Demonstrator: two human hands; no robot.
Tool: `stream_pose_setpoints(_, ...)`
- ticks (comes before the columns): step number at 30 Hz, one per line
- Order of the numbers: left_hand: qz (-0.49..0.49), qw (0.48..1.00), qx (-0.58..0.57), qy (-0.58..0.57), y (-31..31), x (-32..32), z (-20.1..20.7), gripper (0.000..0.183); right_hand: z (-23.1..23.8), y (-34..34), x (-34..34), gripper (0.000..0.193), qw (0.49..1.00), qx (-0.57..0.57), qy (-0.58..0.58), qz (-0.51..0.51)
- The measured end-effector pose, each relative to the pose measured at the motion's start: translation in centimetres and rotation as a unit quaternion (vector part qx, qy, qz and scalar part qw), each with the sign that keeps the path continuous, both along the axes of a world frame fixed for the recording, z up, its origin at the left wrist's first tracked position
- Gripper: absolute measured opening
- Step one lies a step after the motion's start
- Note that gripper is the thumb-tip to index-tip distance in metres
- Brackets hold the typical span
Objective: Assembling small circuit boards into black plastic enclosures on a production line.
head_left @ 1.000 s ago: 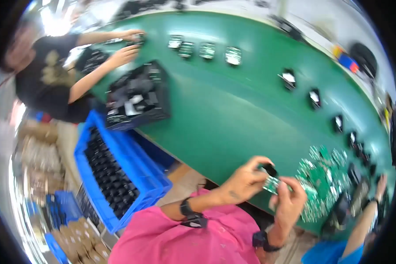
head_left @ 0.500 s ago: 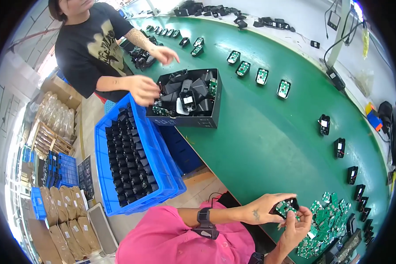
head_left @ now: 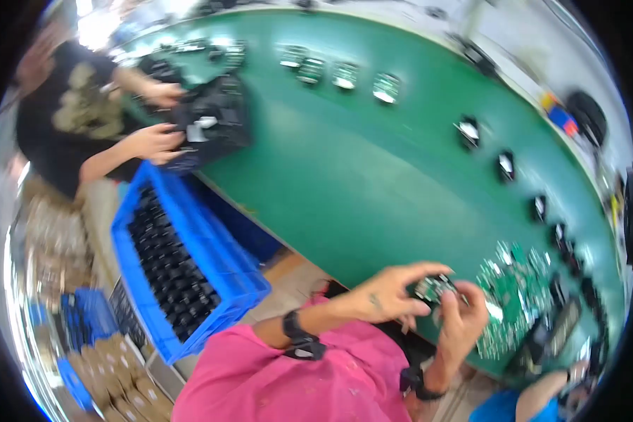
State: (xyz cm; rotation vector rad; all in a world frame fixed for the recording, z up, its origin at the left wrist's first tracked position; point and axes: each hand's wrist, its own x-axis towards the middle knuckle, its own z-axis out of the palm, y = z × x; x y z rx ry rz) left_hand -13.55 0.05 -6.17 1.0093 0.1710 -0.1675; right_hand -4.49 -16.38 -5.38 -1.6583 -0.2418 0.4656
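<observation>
Between my hands, over the near edge of the green table, is a small black plastic housing with a green circuit board (head_left: 432, 287) in it. My left hand (head_left: 385, 294) grips it from the left, thumb below and fingers above. My right hand (head_left: 461, 318) closes on its right side, with thumb and fingertips at the board. Motion blur hides the fine parts. Just right of my hands lies a pile of loose green circuit boards (head_left: 510, 299).
Across the green table (head_left: 330, 190), a co-worker's hands (head_left: 155, 141) are at a black box (head_left: 221, 116) of parts. A blue crate (head_left: 243, 295) holds rows of black housings. More housings with boards (head_left: 387, 88) line the far side. Someone's blue sleeve (head_left: 496, 408) shows at lower right.
The whole view has swung, and the scene is blurred. The co-worker's two hands are now both at the black box. A person in blue has come into view at lower right. My grip stays.
</observation>
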Motion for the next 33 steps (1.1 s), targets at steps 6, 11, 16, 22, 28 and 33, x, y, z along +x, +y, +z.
stream_pose_setpoints(6, 0.097, 0.995, 0.016, -0.001, -0.4, -0.1, 0.1, 0.058, 0.3, 1.6, -0.7, 0.031, 0.994, 0.090, 0.065, 0.003)
stream_pose_setpoints(11, 0.079, 0.995, 0.059, 0.036, -0.6, 0.5, 0.1, 0.051, 0.3, 1.3, -0.6, 0.032, 0.977, -0.072, -0.201, -0.015)
stream_pose_setpoints(16, 0.080, 0.992, 0.099, 0.027, -1.0, 0.4, -0.8, 0.048, 1.3, 1.6, -0.6, 0.014, 0.990, -0.029, -0.127, 0.056)
stream_pose_setpoints(22, 0.066, 0.989, 0.125, 0.033, -1.2, 0.6, -0.2, 0.045, 0.7, 1.7, -0.6, 0.009, 0.988, 0.002, -0.118, 0.098)
stream_pose_setpoints(28, 0.165, 0.976, 0.144, 0.003, -1.8, 0.8, 0.0, 0.047, -0.2, 1.5, -1.0, 0.003, 0.953, -0.048, -0.298, 0.022)
stream_pose_setpoints(33, 0.171, 0.965, 0.197, -0.002, -1.1, 0.7, 0.5, 0.049, 1.4, 1.4, -0.2, 0.003, 0.964, -0.074, -0.235, 0.099)
